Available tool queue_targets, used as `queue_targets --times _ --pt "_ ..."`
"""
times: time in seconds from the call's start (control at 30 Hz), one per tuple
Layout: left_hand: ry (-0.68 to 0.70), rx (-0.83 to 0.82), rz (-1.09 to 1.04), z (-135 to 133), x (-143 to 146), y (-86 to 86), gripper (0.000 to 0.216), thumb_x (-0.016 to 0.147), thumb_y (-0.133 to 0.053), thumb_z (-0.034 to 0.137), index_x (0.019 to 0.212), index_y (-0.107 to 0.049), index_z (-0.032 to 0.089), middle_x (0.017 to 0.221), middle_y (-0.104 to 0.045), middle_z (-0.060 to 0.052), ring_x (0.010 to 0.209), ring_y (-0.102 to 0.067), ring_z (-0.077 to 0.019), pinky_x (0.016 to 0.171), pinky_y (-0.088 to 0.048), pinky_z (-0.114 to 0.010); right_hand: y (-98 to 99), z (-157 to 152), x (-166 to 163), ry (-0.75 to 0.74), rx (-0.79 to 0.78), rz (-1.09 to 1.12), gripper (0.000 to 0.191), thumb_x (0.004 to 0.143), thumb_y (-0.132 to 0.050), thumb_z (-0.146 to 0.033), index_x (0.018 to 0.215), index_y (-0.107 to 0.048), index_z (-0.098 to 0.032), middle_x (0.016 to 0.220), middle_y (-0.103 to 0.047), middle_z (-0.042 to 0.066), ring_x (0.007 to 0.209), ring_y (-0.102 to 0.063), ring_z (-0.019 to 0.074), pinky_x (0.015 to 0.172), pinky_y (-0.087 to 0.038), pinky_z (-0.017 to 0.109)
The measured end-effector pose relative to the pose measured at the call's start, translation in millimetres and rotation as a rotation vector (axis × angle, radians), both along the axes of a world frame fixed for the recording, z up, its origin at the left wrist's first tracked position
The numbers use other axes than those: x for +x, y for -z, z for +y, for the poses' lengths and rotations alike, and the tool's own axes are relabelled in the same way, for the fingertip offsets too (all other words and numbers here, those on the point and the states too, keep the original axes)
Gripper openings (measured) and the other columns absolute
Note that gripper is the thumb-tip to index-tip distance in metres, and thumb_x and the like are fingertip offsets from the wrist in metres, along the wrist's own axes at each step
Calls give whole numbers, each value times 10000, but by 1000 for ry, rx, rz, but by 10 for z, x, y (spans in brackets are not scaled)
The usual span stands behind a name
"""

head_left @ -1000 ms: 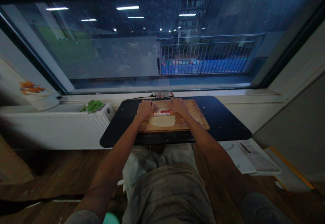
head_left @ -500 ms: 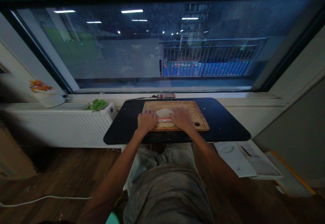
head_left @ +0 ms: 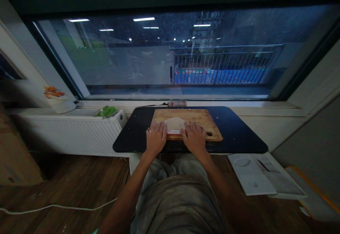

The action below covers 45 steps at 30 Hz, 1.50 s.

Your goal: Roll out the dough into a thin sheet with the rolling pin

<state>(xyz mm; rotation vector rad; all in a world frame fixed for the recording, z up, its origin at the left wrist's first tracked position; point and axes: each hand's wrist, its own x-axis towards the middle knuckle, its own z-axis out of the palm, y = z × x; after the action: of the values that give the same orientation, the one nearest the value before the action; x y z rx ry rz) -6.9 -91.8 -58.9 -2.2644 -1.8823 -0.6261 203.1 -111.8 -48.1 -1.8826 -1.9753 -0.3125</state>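
A pale rolling pin (head_left: 174, 132) with a red-and-white label lies crosswise near the front edge of a wooden cutting board (head_left: 198, 115). Behind it spreads a flat, rounded sheet of dough (head_left: 174, 123). My left hand (head_left: 156, 137) rests over the pin's left end, its fingers curved forward across it. At the right end, my right hand (head_left: 194, 136) bears on the pin in the same way. Both hands hide the pin's ends and part of the dough's sides.
The board sits on a black table (head_left: 236, 135) below a window. To the left, a white radiator (head_left: 66, 133) carries a green packet (head_left: 107, 112) and a white pot (head_left: 62, 104). A white cable (head_left: 66, 207) crosses the floor. An open white box (head_left: 252, 177) lies low at the right.
Both hands and the rolling pin have come nearer to me across the board. More dough shows behind the pin. The view has shifted, so the scene sits slightly lower and further right.
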Motion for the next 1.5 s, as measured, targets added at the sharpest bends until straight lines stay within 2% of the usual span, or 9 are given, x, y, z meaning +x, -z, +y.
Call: queue_targets --times 0.27,0.47,0.6,0.8,0.9,1.07,1.2,1.37,1.5 --pt "-32 10 -8 80 51 -53 526 1190 -307 449 1546 -676 332 1684 -624 -100 1583 -497 -356 1267 -403 -604 -23 194 11 13 0 6 528 1178 -365 -454 1561 -689 -288 1682 -608 157 1559 -480 381 1245 -341 626" --pt "-31 -1 -2 298 75 -112 502 1191 -316 451 1515 -684 339 1637 -659 -102 1562 -501 -354 1249 -406 -628 -116 543 8 36 -9 -21 538 1181 -375 -485 1506 -729 -244 1655 -628 175 1575 -474 391 1277 -312 626" --pt "-5 -21 42 468 92 -207 503 1188 -319 420 1540 -662 310 1583 -694 -130 1504 -539 -378 1222 -394 -661 -203 767 10 35 -47 -23 535 1178 -384 -494 1417 -775 -217 1633 -639 190 1569 -476 387 1259 -349 595" --pt "-7 -82 82 623 130 -345 482 1183 -318 385 1342 -752 250 1426 -785 -135 1352 -638 -377 1173 -400 -651 -292 925 39 37 -53 -33 568 1172 -379 -480 1409 -776 -149 1642 -617 231 1518 -526 383 1244 -378 558" --pt "0 -64 81 596 132 -330 458 1179 -343 380 1330 -756 253 1463 -768 -134 1365 -639 -368 1145 -434 -607 -271 863 34 36 -20 -56 559 1174 -385 -480 1369 -799 -159 1619 -646 216 1514 -537 380 1227 -391 536" --pt "-41 -57 -11 410 110 -200 465 1184 -356 399 1285 -781 240 1460 -772 -129 1405 -635 -336 1122 -497 -535 -186 603 1 14 -73 -23 577 1194 -352 -444 1266 -838 -141 1318 -809 205 1251 -710 320 1120 -444 437" --pt "-44 24 -77 191 80 -75 439 1178 -405 395 1367 -768 237 1516 -751 -116 1465 -611 -301 1156 -513 -473 -113 339 -16 -20 4 -19 507 1194 -406 -420 1235 -827 -141 1281 -820 187 1249 -702 311 1128 -417 431" --pt "-57 140 -113 -57 83 48 427 1158 -464 369 1438 -753 225 1529 -749 -116 1537 -578 -344 1235 -490 -538 3 64 -26 -45 85 29 402 1187 -479 -407 1287 -788 -170 1339 -806 164 1249 -695 307 1149 -383 448" --pt "-61 180 -128 -149 98 72 431 1149 -485 350 1483 -736 242 1578 -719 -111 1563 -566 -366 1320 -413 -612 42 11 -16 -66 110 47 349 1181 -508 -399 1280 -786 -211 1370 -792 150 1274 -675 308 1145 -374 456"
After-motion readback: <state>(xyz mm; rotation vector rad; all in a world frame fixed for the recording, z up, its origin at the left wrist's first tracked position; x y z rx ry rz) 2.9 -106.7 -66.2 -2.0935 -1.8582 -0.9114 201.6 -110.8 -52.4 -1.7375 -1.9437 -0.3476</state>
